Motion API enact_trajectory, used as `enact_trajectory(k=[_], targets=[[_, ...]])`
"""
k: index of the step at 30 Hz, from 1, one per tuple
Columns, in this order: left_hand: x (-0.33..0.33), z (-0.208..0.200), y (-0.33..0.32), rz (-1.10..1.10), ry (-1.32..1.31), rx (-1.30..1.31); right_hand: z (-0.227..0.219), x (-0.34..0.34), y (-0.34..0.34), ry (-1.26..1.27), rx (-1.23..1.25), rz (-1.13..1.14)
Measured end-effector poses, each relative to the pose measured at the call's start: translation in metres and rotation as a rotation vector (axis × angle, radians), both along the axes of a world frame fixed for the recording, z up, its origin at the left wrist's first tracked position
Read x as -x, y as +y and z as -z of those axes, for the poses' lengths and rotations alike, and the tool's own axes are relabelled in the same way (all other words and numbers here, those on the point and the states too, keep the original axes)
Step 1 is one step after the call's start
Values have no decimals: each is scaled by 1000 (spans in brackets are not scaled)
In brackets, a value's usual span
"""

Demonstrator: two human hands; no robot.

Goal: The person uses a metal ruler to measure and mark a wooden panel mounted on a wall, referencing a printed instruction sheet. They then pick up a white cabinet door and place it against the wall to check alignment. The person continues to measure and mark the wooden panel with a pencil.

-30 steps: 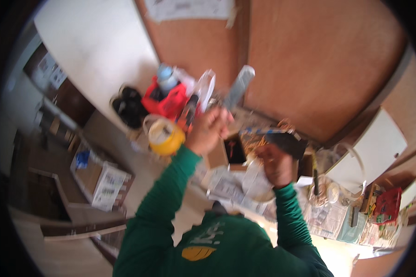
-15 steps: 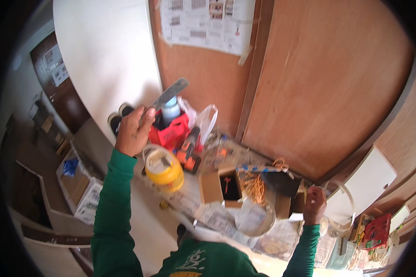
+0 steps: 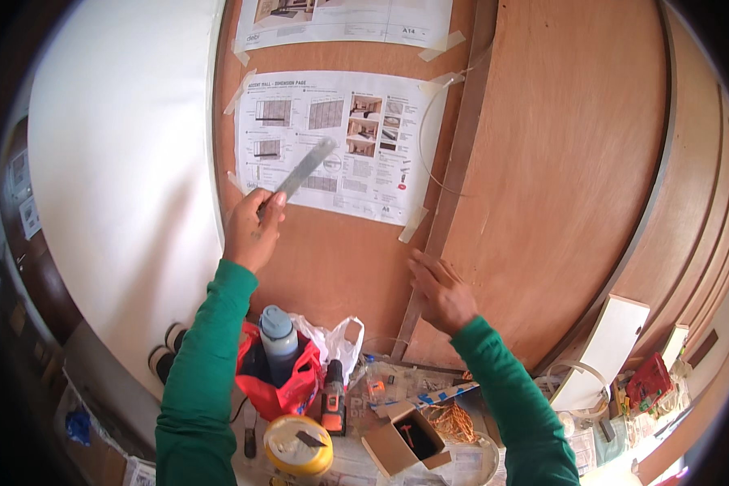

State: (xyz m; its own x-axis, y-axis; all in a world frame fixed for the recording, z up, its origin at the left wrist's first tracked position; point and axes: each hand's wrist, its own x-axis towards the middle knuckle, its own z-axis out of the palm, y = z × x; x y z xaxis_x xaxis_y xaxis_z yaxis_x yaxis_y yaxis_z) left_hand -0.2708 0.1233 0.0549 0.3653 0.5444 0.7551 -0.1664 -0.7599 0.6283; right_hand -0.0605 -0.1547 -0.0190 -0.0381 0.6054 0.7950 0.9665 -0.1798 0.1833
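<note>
My left hand (image 3: 253, 229) is closed around a flat grey metal bar (image 3: 304, 172) with a rounded end. The bar tilts up to the right, in front of a printed drawing sheet (image 3: 275, 85) taped to the reddish-brown wooden panel (image 3: 340, 251). My right hand (image 3: 444, 293), slightly blurred, is raised beside the dark vertical strip (image 3: 454, 170) between two panels. Its fingers stretch up and left, and I see nothing held in them. Whether the fingertips touch the strip, I cannot tell. A thin curved line (image 3: 423, 134), perhaps a wire or narrow band, arcs over the sheet's right edge.
Below lie a red bag (image 3: 287, 393) with a bottle (image 3: 278, 336), an orange-black drill (image 3: 333, 405), a yellow bucket (image 3: 300, 463), a scraper (image 3: 250, 437) and an open cardboard box (image 3: 393, 449). A white board (image 3: 603, 348) leans at right; a white panel (image 3: 130, 121) stands at left.
The view has tilted up to the wall sheets. My right hand has moved from low beside the white board up to the wooden panel. My left hand still grips the metal bar.
</note>
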Motion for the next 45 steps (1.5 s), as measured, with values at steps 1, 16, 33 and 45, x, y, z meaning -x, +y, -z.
enact_trajectory(k=[1,16,33,45], targets=[[-11,-8,10,10,-52,11,-11,-8,28,-49,24,-12],[-144,-96,17,120,-190,-338,-318,-107,78,-229,-669,-181],[-243,-229,-32,-24,-340,-718,-386,-104,73,-171,-723,251],[-269,-235,-43,-148,-418,-638,-425,-168,87,-386,-725,350]])
